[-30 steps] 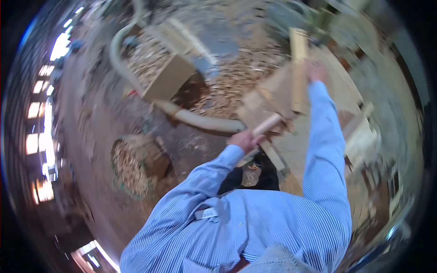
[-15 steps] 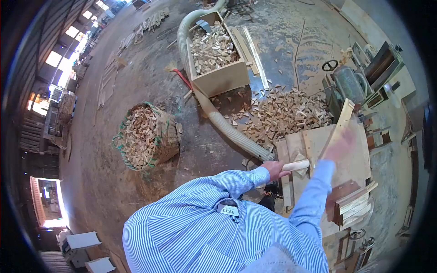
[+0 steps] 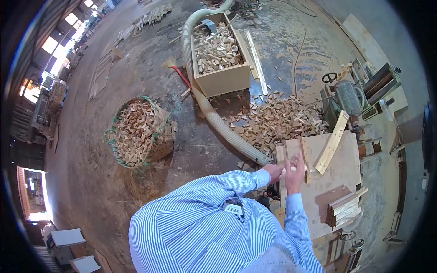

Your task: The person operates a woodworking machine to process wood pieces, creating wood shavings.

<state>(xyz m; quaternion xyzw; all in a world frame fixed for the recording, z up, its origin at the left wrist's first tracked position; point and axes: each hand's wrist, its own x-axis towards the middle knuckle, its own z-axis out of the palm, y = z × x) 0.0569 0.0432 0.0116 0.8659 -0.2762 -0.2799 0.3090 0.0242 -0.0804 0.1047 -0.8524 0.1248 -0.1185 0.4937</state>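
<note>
My left hand (image 3: 274,173) is closed around the near end of a short pale piece of wood (image 3: 283,172) at the left edge of the wooden worktable (image 3: 339,177). Across that same piece reaches my right hand (image 3: 295,176), its fingers stretched out and apart; whether they touch the wood I cannot make out. A long pale wooden strip (image 3: 332,143) lies slanted on the tabletop, beyond the right hand. Between them, a narrow wooden batten (image 3: 305,157) runs along the table.
Wood offcuts (image 3: 284,118) are heaped on the floor behind the table. A wooden box (image 3: 223,82) and a woven basket (image 3: 164,132) hold more offcuts. A ribbed hose (image 3: 227,133) runs to the table. Stacked wood pieces (image 3: 346,209) sit at right, near a machine (image 3: 348,95).
My right hand has let go of the long strip, which now lies on the table, and has come back left to the short piece. My left hand still holds that piece.
</note>
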